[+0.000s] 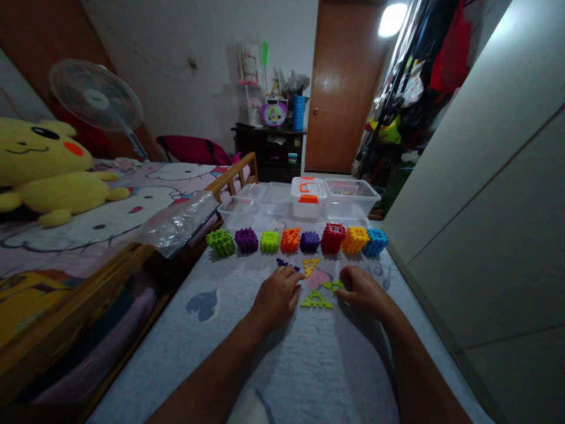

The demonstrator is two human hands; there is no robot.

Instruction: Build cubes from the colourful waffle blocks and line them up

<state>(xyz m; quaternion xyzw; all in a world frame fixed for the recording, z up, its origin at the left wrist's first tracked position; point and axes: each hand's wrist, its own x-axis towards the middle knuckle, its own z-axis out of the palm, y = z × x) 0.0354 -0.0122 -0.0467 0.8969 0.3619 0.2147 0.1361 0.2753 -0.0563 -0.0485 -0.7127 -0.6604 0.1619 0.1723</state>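
Note:
Several built plastic cubes stand in a row on the cloth-covered table (247,365), from a green cube (220,242) on the left to a blue cube (375,241) on the right, with a red cube (333,237) between. Loose flat pieces lie in front: a purple piece (286,264), a yellow triangle (311,265), and a lime triangle (316,301). My left hand (277,296) rests on the table, fingers curled, fingertips beside the purple piece. My right hand (361,290) lies curled with its fingertips on a small lime piece (332,285).
Clear plastic bins (353,197) and a white box with orange handle (307,197) stand behind the cubes. A bed with a yellow plush toy (48,171) is on the left, a fan (95,97) behind it. A white cabinet wall (485,176) runs along the right.

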